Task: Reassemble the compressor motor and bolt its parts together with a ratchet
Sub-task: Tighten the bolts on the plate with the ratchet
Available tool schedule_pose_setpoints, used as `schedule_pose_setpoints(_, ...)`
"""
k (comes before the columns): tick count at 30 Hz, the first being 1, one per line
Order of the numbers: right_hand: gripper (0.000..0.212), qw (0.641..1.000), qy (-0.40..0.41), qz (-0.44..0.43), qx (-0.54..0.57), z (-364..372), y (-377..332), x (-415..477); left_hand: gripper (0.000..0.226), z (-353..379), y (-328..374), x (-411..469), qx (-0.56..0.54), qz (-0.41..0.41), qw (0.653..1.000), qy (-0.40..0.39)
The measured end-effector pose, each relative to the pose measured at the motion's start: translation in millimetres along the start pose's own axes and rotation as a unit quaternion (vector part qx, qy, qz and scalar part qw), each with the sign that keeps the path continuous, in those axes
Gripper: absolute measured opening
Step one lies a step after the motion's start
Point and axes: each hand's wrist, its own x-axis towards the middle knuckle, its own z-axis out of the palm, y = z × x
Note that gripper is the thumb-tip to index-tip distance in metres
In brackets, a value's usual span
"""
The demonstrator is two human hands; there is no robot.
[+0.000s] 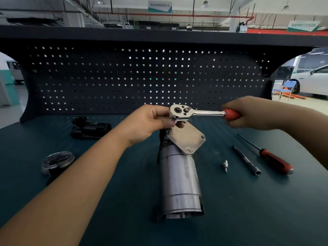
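1. The left hand (150, 121) pinches the rounded head of the polished chrome ratchet (195, 113); the right hand (248, 112) wraps its red handle.
2. Just below both hands sits the compressor motor (179, 180), a dull, scuffed metal cylinder topped by a flat angular plate (186, 137).
3. Below the right hand lie 1 red-handled screwdriver (273, 158) and 1 slim steel bar (246, 160).

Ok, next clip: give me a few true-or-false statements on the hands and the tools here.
1. The right hand grips the ratchet by its red handle. True.
2. The left hand hangs idle, holding nothing. False: it holds the ratchet's head.
3. The red-handled screwdriver lies right of the motor. True.
4. The black housing lies right of the motor. False: it lies to its left.
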Motion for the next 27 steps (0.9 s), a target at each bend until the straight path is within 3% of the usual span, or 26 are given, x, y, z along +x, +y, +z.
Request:
schedule_pose_setpoints(17,0.028,0.988,0.033,0.112,0.102,34.4,-66.3,-84.2,0.027,18.8,-2.4,-7.3,-0.063,0.018,0.992,0.112)
schedule_pose_setpoints(23,0.028,0.967,0.02,0.167,0.193,45.3,-88.9,-95.5,0.027,22.2,-3.8,-5.1,-0.061,0.035,0.989,0.128)
schedule_pose_setpoints(27,0.025,0.976,0.013,0.15,0.158,40.9,-82.2,-92.2,0.024,17.1,-5.7,-5.2,-0.04,0.036,0.991,0.12)
